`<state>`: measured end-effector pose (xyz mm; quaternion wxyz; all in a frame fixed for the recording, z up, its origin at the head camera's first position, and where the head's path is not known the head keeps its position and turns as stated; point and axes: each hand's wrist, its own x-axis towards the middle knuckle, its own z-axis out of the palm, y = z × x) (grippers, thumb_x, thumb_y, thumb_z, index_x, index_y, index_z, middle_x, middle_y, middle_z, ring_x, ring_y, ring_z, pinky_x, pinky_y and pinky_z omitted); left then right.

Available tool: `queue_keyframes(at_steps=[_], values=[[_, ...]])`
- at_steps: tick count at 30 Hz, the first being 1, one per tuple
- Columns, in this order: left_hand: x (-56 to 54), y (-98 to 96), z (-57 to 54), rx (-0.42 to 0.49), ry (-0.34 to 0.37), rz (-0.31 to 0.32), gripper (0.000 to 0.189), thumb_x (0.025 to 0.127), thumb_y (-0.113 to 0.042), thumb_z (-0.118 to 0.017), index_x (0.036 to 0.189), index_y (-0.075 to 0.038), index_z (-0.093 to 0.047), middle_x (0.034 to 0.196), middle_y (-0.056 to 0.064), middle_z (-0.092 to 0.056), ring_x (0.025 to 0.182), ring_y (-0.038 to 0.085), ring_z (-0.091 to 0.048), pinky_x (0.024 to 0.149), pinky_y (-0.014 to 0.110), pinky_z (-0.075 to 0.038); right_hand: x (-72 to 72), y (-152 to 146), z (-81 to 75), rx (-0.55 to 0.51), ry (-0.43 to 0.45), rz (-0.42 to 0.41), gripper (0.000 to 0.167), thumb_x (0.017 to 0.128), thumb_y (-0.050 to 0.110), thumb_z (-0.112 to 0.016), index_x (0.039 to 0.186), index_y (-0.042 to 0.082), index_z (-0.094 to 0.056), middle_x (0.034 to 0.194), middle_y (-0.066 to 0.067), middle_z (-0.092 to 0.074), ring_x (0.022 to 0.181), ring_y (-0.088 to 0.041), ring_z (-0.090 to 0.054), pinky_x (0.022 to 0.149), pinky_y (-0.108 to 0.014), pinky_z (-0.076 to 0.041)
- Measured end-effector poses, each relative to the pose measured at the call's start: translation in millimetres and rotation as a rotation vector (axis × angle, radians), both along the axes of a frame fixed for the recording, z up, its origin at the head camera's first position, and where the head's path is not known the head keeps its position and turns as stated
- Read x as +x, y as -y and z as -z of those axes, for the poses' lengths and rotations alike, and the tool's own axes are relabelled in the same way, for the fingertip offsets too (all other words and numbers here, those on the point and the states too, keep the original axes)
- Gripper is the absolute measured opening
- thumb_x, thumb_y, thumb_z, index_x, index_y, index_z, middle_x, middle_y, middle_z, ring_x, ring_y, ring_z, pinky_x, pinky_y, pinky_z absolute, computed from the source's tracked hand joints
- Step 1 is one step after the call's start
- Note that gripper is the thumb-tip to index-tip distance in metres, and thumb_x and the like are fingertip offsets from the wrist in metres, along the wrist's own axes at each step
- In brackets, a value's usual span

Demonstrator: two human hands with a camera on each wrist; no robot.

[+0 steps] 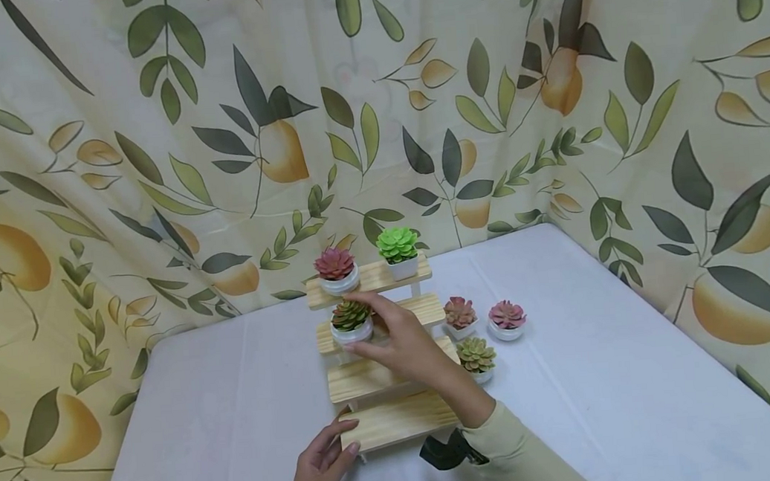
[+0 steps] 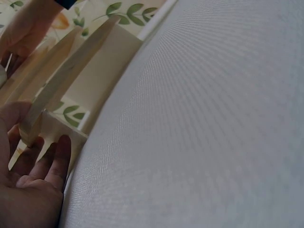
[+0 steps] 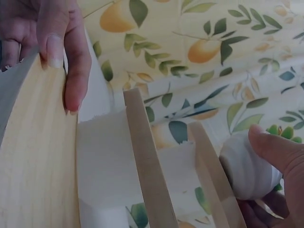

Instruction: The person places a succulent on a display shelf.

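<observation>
A four-tier wooden display stand [image 1: 400, 420] with white supports stands on the table. My right hand [image 1: 411, 343] holds a green, red-tipped succulent in a round white pot [image 1: 353, 334] at the left end of the second tier from the top. In the right wrist view, the thumb and fingers lie around this white pot [image 3: 247, 166], which looks in contact with a tier's edge. My left hand [image 1: 321, 461] grips the left end of the lowest tier, its thumb on the wood and fingers around the side. A pink succulent [image 1: 336, 266] and a bright green one [image 1: 398, 248] occupy the top tier.
Right of the stand, on the white-covered table [image 1: 237, 422], are a reddish succulent [image 1: 460, 315], a pink one [image 1: 507, 317] and a yellow-green one [image 1: 476, 357]. A leaf-and-fruit patterned curtain [image 1: 377, 122] hangs behind and along the sides.
</observation>
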<state>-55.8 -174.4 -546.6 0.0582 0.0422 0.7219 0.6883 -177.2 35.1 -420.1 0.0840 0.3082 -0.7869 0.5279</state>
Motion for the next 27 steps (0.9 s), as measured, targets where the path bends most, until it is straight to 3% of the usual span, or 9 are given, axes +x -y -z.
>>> queue_keyframes(at_steps=[8,16,27], values=[[-0.6,-1.4,-1.3,0.015,0.027,-0.002,0.041,0.099,-0.022,-0.073,0.134,-0.003,-0.063,0.153,0.024,-0.046,0.145,0.047,-0.033,0.115,0.044,-0.031,1.5,1.2,0.7,0.087,-0.089,0.064,0.07,0.088,0.018,-0.086,0.149,0.022,-0.053,0.141,0.0,-0.056,0.129,-0.016,-0.055,0.108,-0.036,-0.049],[-0.7,-0.7,0.9,-0.003,-0.004,0.001,0.039,0.1,-0.019,-0.072,0.134,-0.002,-0.062,0.147,0.019,-0.054,0.146,0.047,-0.032,0.115,0.048,-0.029,2.3,1.6,1.3,0.086,-0.104,0.079,0.07,0.087,0.016,-0.087,0.149,0.023,-0.054,0.134,-0.002,-0.053,0.122,-0.018,-0.057,0.101,-0.034,-0.054],[-0.9,-1.1,0.4,-0.008,0.006,-0.005,0.039,0.099,-0.02,-0.073,0.133,-0.003,-0.063,0.148,0.019,-0.053,0.146,0.047,-0.032,0.115,0.048,-0.028,3.8,0.4,1.2,0.124,-0.137,0.113,0.072,0.087,0.017,-0.087,0.15,0.021,-0.052,0.132,-0.004,-0.053,0.118,-0.019,-0.058,0.099,-0.035,-0.055]])
